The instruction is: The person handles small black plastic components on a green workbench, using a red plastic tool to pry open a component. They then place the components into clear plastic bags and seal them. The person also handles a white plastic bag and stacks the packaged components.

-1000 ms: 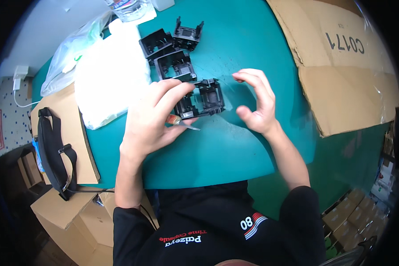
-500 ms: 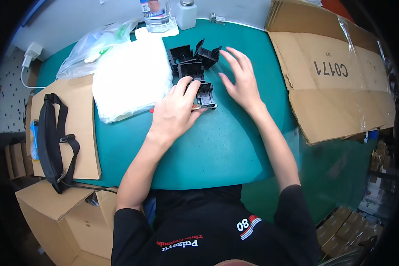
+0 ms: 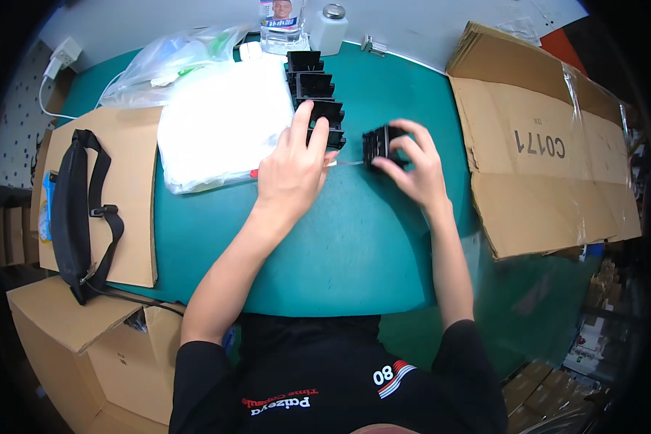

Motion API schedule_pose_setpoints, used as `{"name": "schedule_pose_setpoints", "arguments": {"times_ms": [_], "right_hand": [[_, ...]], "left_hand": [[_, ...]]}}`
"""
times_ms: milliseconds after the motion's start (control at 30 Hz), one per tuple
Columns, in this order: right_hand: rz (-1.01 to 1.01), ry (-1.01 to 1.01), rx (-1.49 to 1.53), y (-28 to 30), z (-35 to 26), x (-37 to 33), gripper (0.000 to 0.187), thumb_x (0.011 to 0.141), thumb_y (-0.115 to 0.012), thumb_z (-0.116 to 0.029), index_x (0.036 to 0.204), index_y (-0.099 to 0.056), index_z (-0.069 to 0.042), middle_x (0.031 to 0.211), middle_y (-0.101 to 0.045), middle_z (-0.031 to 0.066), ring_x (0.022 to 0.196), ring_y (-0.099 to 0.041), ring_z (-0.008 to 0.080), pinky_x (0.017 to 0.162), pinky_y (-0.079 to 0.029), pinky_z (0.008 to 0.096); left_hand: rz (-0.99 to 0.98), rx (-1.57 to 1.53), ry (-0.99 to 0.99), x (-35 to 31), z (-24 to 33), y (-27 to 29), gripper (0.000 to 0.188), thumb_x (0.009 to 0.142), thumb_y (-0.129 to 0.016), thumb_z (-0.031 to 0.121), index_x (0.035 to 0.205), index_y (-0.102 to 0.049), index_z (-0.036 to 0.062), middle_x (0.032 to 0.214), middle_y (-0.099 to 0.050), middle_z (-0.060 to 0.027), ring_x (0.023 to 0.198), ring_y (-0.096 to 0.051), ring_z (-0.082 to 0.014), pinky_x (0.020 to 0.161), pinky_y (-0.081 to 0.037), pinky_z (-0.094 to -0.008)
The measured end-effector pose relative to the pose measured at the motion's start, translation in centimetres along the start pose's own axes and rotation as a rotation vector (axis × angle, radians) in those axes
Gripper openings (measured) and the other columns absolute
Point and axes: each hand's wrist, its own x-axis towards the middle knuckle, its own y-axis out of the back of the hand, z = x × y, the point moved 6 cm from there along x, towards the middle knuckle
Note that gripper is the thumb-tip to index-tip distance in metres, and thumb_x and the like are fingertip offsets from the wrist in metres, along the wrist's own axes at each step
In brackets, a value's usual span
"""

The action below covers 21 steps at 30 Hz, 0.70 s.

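My left hand (image 3: pixel 293 170) is over the near end of a row of black plastic housings (image 3: pixel 315 87), its index and middle fingers stretched onto the nearest ones. Beneath the palm lies a slim tool with a red end (image 3: pixel 254 173); its thin metal shaft (image 3: pixel 351 163) pokes out past the thumb, pointing right. The palm hides the tool's middle. To the right of the row, my right hand (image 3: pixel 419 166) grips a separate black plastic housing (image 3: pixel 376 146) between thumb and fingers, just above the table or on it; I cannot tell which.
A white plastic bag (image 3: pixel 224 130) sits left of the row, with a clear bag (image 3: pixel 173 69) behind it. A bottle (image 3: pixel 282 32) and a white dispenser (image 3: pixel 329 32) stand at the back. Cardboard (image 3: pixel 542 195) flanks the right; a black waist bag (image 3: pixel 76 224) lies on cardboard at left.
My right hand was empty beside the far housings; now it holds one, nearer to me. The remaining housings stand in a straighter row. The tool's shaft shows further past my left hand.
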Motion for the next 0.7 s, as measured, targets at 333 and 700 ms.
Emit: {"name": "schedule_pose_setpoints", "arguments": {"times_ms": [333, 700], "right_hand": [[-0.090, 0.057, 0.150, -0.7, -2.6, -2.5, 0.066, 0.066, -0.093, -0.024, 0.123, -0.067, -0.004, 0.117, -0.063, 0.0123, 0.106, -0.061, 0.0346, 0.091, -0.054, 0.0436], [-0.048, 0.041, 0.236, -0.6, -2.4, -3.0, 0.062, 0.067, -0.092, -0.018, 0.123, -0.067, -0.005, 0.117, -0.061, 0.0117, 0.108, -0.059, 0.0332, 0.090, -0.054, 0.0430]], "left_hand": [[-0.011, -0.191, 0.029, -0.4, -0.6, 0.3, 0.035, 0.087, -0.080, 0.012, 0.121, -0.069, 0.0074, 0.114, -0.064, -0.0109, 0.082, -0.071, -0.0288, 0.063, -0.057, -0.0369], [-0.158, 0.281, 0.002, 8.8, -3.2, -3.7, 0.043, 0.097, -0.067, 0.041, 0.130, -0.070, 0.0132, 0.123, -0.067, -0.0077, 0.094, -0.072, -0.0316, 0.080, -0.058, -0.0441]]}}
